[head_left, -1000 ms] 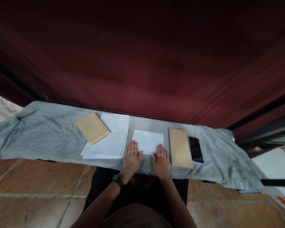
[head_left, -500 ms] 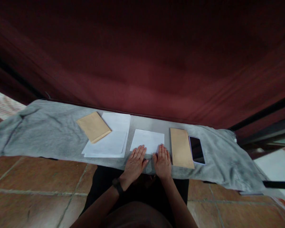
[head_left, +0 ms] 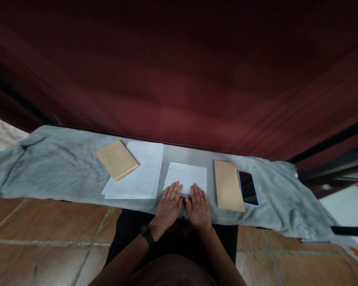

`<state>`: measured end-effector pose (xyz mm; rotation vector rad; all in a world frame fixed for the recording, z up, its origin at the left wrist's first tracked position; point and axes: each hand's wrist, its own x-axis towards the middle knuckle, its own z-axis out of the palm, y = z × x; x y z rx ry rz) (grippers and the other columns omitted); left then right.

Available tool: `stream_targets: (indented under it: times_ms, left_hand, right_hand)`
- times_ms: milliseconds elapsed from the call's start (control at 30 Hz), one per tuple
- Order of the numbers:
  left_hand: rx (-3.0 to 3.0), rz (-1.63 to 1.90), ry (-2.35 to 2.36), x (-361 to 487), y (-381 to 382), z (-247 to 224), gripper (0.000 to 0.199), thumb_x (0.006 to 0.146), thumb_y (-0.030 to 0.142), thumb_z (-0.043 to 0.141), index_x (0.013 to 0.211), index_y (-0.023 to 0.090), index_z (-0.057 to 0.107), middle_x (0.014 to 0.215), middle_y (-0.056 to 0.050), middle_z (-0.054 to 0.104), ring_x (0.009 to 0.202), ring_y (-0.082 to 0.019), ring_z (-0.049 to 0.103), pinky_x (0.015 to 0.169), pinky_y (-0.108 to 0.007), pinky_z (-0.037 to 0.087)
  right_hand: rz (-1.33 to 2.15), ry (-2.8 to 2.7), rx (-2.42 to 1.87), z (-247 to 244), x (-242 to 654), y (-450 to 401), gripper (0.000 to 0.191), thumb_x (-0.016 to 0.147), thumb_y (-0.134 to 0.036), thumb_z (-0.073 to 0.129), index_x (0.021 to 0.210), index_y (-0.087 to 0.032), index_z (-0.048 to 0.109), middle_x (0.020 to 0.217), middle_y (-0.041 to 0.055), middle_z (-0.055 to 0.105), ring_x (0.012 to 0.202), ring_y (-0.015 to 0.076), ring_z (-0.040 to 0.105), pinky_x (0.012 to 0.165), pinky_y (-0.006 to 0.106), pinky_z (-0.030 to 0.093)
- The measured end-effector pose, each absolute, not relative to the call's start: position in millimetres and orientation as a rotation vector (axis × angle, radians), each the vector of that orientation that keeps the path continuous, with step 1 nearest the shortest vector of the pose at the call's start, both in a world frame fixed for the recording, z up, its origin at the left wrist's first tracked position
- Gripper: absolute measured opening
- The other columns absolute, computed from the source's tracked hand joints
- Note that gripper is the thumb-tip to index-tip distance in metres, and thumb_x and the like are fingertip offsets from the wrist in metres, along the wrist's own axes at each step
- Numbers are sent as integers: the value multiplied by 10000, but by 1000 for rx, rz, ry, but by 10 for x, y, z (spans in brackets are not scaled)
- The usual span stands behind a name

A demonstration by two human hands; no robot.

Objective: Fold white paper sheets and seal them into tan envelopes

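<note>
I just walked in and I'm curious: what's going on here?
A person has the left hand and right hand laid flat, fingers over the near edge of a small white paper on a grey cloth. To the left, a brown envelope lies partly on larger white sheets; to the right lie another brown envelope and a phone.

Sheet (head_left: 186, 173) lay ahead, partly under left hand (head_left: 168, 202), right hand (head_left: 199, 206); leftward, envelope (head_left: 117, 160) on papers (head_left: 140, 180); rightward, second envelope (head_left: 228, 186), then phone (head_left: 248, 188).

Purple-edged phone (head_left: 248, 188) on grey cloth (head_left: 65, 171), dark red curtain (head_left: 179, 91) beyond, brown floor tiles (head_left: 53, 222) below
</note>
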<state>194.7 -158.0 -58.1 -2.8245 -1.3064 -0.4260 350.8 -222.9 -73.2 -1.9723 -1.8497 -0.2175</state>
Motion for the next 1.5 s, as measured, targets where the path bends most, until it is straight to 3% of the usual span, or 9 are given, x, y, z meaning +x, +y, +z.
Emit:
stream_targets:
  times_ms: [233, 333, 500, 633, 833, 1100, 1333, 1500]
  left_hand:
    - [-2796, -495, -1427, 2148, -1413, -582, 550, 1019, 269, 318, 1528, 71, 378, 1576, -167, 412, 1496, -257, 336, 1226, -474, 301]
    - [-2896, -498, -1290, 2334, -1293, -559, 546, 1029, 268, 292, 1545, 97, 353, 1597, -138, 386, 1507, -240, 313, 1230, -477, 293]
    - [-2942, -428, -1269, 2449, -1096, -581, 547, 1041, 288, 286, 1525, 47, 366, 1607, -168, 360, 1517, -246, 288, 1244, -462, 251]
    - [-2905, -453, -1301, 2392, -958, -623, 548, 1048, 303, 277, 1544, 81, 346, 1617, -146, 349, 1525, -232, 268, 1247, -457, 240]
    - [-2907, -373, -1312, 2443, -783, -697, 579, 997, 209, 320, 1573, 149, 325, 1629, -108, 338, 1537, -257, 227, 1248, -508, 211]
    - [-2890, -394, -1346, 2498, -629, -702, 587, 982, 190, 301, 1565, 132, 342, 1624, -105, 349, 1537, -235, 232, 1256, -482, 198]
    - [-2769, -457, -1521, 2441, -612, -660, 583, 1017, 297, 279, 1523, 26, 383, 1584, -180, 392, 1514, -261, 295, 1244, -462, 230]
    - [-2707, -525, -1599, 2357, -604, -691, 606, 1016, 339, 299, 1534, 32, 368, 1582, -188, 389, 1507, -279, 308, 1231, -481, 258]
  right_hand:
    - [-272, -1784, -2044, -780, 3578, -2279, 609, 1064, -416, 367, 1561, -65, 328, 1562, 205, 418, 1443, 290, 419, 1178, 468, 345]
    - [-262, -1792, -2047, -775, 3571, -2276, 575, 1065, -358, 348, 1565, -74, 325, 1569, 195, 411, 1447, 287, 415, 1180, 470, 341]
    - [-241, -1794, -2038, -790, 3585, -2290, 540, 1066, -339, 338, 1545, -93, 375, 1569, 181, 419, 1445, 280, 420, 1174, 472, 347]
    - [-156, -1762, -2061, -748, 3611, -2216, 518, 1073, -328, 307, 1493, -62, 453, 1541, 187, 460, 1443, 271, 421, 1178, 468, 342]
    - [34, -1827, -1994, -616, 3640, -1623, 514, 1073, -273, 221, 1501, -118, 459, 1569, 124, 439, 1475, 223, 369, 1195, 456, 325]
    - [-116, -1841, -2020, -711, 3714, -1173, 489, 1070, -291, 297, 1486, -107, 476, 1551, 159, 456, 1463, 270, 376, 1190, 504, 300]
    - [-195, -1668, -2164, -803, 3806, -1165, 549, 1066, -360, 339, 1513, -49, 412, 1552, 231, 428, 1453, 301, 388, 1173, 517, 322]
    - [-248, -1581, -2194, -850, 3878, -1229, 607, 1067, -395, 306, 1520, 4, 374, 1551, 273, 403, 1444, 337, 395, 1163, 540, 330]
